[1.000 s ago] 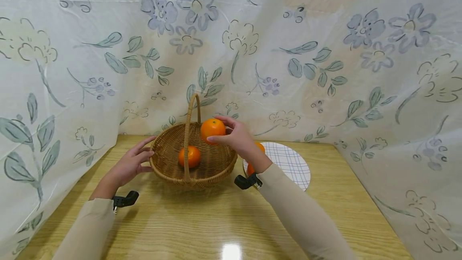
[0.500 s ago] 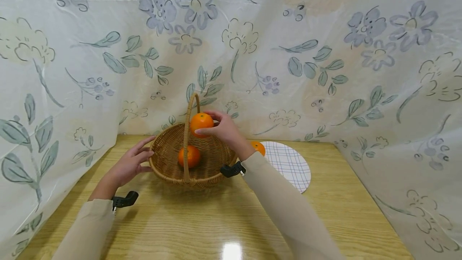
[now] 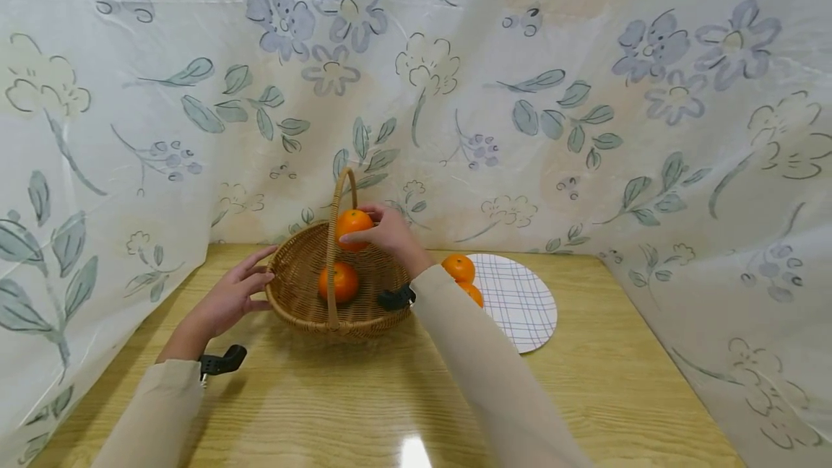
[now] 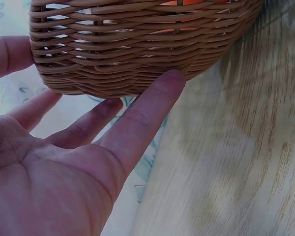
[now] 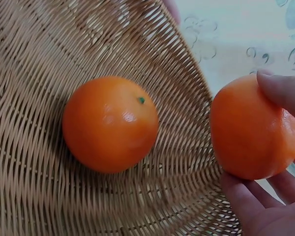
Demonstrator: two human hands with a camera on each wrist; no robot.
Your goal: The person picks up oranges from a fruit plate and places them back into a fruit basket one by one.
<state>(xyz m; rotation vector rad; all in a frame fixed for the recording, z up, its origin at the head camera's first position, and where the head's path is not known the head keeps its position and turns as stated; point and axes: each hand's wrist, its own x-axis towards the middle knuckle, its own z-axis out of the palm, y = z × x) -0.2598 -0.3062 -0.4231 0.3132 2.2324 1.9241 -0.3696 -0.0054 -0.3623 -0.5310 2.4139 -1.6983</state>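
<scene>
Orange round fruit in the grip [image 3: 356, 228]: pinched between the thumb and fingers of the right hand [image 3: 393, 235]; it sits above the inside of the basket, beside the handle, and whether it touches the wicker I cannot tell.
Right fingers: parted by the fruit's width, curled round its sides.
Left hand [image 3: 227, 300]: fingers spread and fairly straight, tips against the basket's outer left side.
Tan woven wicker basket [image 3: 294, 291]: upright on the pale wood-grain worktop [image 3: 305, 410], its arched wicker handle [image 3: 335, 208] raised.
Second round orange fruit [image 3: 344, 282]: inside the basket on the bottom, apart from the held one, green stem spot showing in the right wrist view.
White round plate with a blue check [image 3: 528, 302]: right of the basket, two more orange fruits [image 3: 458, 268] at its left edge, one partly behind the sleeve [image 3: 484, 360].
Since a second ago: the held fruit has come left, close to the handle; the left hand and the fruit inside have stayed put.
</scene>
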